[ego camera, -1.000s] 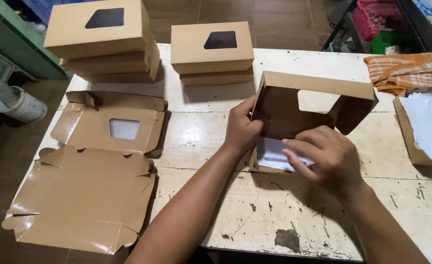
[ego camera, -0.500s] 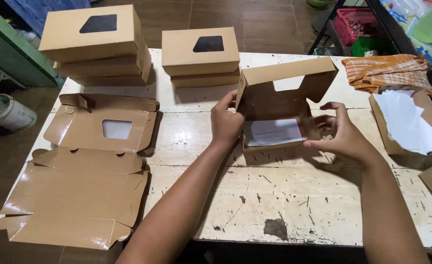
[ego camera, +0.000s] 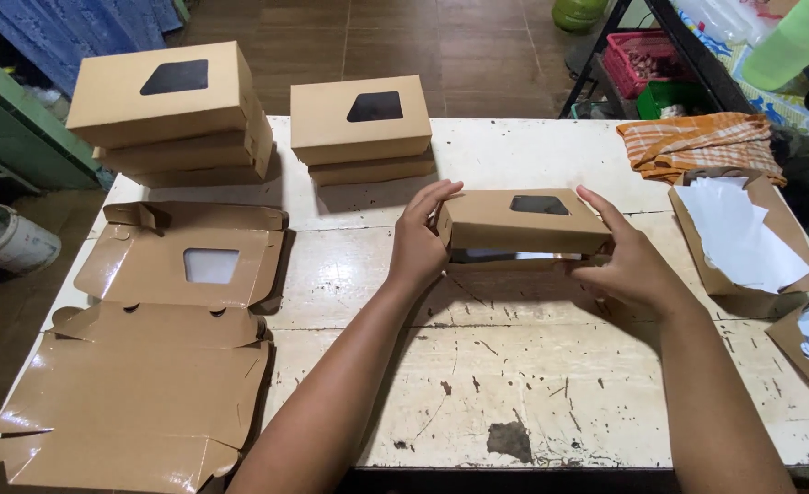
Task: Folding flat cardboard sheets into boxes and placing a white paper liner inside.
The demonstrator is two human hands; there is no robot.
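Note:
A brown cardboard box with a window in its lid [ego camera: 519, 221] rests at the middle of the worn white table [ego camera: 514, 384]. Its lid is lowered almost flat, with a thin gap at the front showing white paper inside. My left hand [ego camera: 420, 240] presses against the box's left end, fingers extended. My right hand [ego camera: 628, 256] holds the right end, fingers along the lid's edge.
Two stacks of finished windowed boxes stand at the back left [ego camera: 171, 110] and back centre [ego camera: 360, 123]. Flat unfolded box blanks [ego camera: 148, 357] lie at the left. An open box of white paper sheets [ego camera: 743, 233] and an orange cloth [ego camera: 697, 142] sit at the right.
The box's lid, standing upright before, has swung down over the base. My right hand moved from inside the box to its right end.

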